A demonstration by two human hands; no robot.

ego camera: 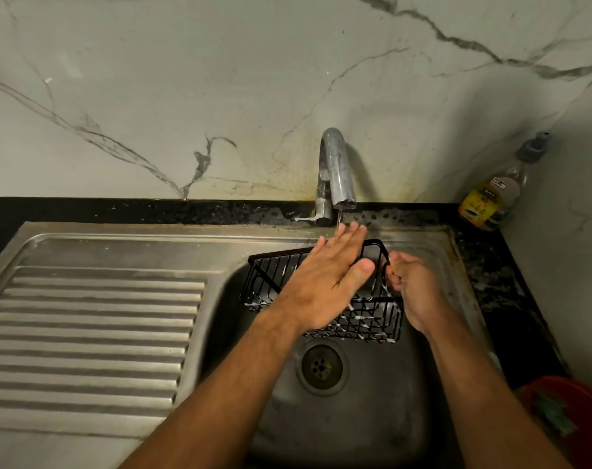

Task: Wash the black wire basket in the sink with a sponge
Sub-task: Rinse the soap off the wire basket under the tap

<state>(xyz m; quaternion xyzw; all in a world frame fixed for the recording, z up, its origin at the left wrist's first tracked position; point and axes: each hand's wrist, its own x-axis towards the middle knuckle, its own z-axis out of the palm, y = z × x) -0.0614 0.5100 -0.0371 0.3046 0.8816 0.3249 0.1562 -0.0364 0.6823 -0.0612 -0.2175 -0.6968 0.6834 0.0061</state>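
Observation:
A black wire basket (270,282) with white soap foam on its wires is held over the steel sink (355,401), below the tap (335,170). My right hand (413,289) grips the basket's right end, fingers curled round the wire. My left hand (328,282) lies flat and straight-fingered across the top of the basket, fingertips under the spout, where a thin stream of water runs. No sponge shows in either hand.
A ribbed steel drainboard (91,333) lies left of the basin. The drain (321,365) sits below the basket. A dish soap bottle (494,194) stands at the back right corner. A red tub with a green scrubber (565,414) sits at the right edge.

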